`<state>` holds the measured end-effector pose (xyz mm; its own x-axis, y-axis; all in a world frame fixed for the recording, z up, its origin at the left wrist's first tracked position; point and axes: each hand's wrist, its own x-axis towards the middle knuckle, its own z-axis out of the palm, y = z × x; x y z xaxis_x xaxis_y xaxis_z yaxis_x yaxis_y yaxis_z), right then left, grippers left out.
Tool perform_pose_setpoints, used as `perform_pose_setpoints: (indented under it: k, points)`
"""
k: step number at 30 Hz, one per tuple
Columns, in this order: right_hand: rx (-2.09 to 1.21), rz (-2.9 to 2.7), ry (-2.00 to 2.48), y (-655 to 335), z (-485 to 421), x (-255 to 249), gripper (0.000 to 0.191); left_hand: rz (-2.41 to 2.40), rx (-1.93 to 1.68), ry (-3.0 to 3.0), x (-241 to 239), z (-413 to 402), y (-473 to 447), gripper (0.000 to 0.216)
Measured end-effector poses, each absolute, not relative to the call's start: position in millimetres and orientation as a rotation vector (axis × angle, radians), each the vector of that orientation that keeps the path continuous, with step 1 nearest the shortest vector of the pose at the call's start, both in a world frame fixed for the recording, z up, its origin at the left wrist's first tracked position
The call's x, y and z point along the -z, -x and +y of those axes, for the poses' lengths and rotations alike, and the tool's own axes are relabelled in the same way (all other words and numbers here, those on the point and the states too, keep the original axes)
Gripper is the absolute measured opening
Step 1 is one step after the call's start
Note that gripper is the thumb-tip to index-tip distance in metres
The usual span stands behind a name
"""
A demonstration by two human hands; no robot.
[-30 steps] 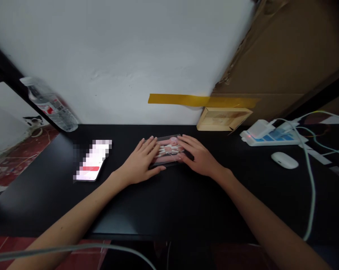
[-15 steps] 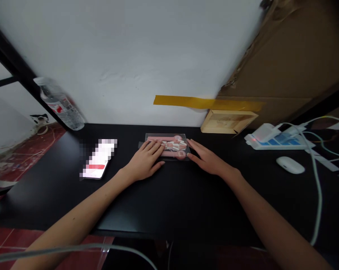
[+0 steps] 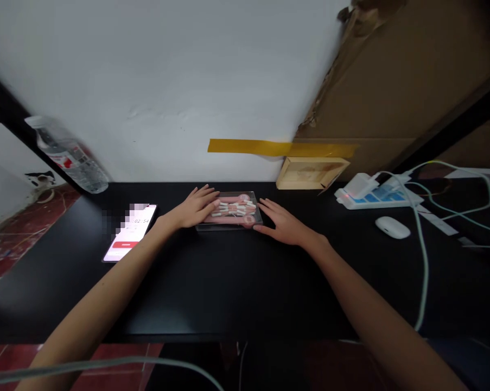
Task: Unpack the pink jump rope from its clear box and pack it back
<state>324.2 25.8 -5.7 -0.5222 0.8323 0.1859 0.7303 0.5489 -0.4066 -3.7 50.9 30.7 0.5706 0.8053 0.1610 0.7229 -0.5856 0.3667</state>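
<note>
Clear flat plastic case (image 3: 232, 209) with pink pieces and small white tags inside lies on the black bench (image 3: 228, 282), under and between our two hands, close to the white wall (image 3: 167, 81).

Our left hand (image 3: 196, 208) lies open and flat on the left part of the lid, fingers spread. It grips nothing. We judge that a flat palm like this pins the thin, slippery case so it does not slide on the smooth top.

Our right hand (image 3: 283, 225) is also open, palm down on the bench just right of the case. Its fingertips reach the case's right edge, but we cannot tell whether they touch it. Set there, it seems to brace that side.

Left of our left hand, near the wrist, a lit smartphone (image 3: 129, 238) lies face up, where we can read it. Farther left, a clear plastic water bottle (image 3: 69, 157) leans by the wall.

Beyond our right hand, a shallow wooden box (image 3: 312, 172) sits against the wall. Well to the right are a white power strip (image 3: 375, 195) with its cables and a white mouse (image 3: 392, 227), both apart from the case.
</note>
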Motion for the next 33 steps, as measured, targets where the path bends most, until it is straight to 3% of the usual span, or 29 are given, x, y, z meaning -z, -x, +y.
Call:
perform_pose_setpoints:
  k: [5,10,22,27,33]
  points:
    - [-0.434,-2.462,1.265,-322,25,3,0.084,1.225,-0.358,-2.602,-30,40,-4,0.075]
    - [-0.472,-2.434,1.314,-324,24,-7,0.092,1.24,-0.227,-2.783,-26,31,-5,0.105]
    - [-0.385,-2.459,1.268,-335,24,-11,0.07,1.224,-0.186,-2.808,-26,27,10,0.097]
    - [-0.441,-2.487,1.213,-334,23,-6,0.081,1.201,-0.192,-2.83,-26,27,11,0.093]
    - [-0.472,-2.462,1.049,-321,22,-1,0.055,1.144,-0.219,-2.833,-27,24,13,0.095]
